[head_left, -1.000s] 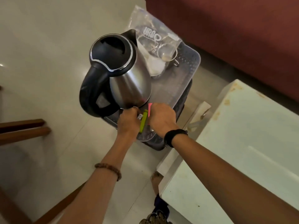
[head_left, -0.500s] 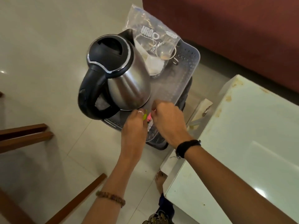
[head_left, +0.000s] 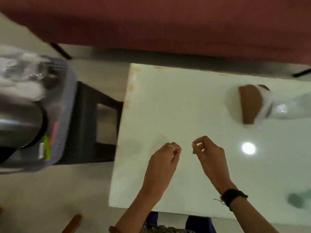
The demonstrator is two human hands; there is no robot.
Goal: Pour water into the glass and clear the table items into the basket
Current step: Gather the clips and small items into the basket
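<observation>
Both hands empty above the white table; basket loaded off to the left.

The left hand [head_left: 162, 158] and right hand [head_left: 209, 153] are held just apart over the bare near part of the table [head_left: 168, 101], fingers loosely curled, thumb and forefinger tips nearly met on each, nothing seen gripped. A ring is worn on the left hand, a black band [head_left: 233, 197] on the right wrist. The basket [head_left: 67, 105] is set on a dark stool [head_left: 94, 118] beside the table's left edge; a steel kettle [head_left: 18, 121], a clear bag [head_left: 20, 73] and green and pink items [head_left: 48, 145] are blurred inside it. On the table's far right a glass [head_left: 284, 109] is seen, blurred, beside a brown and white thing [head_left: 250, 103].
</observation>
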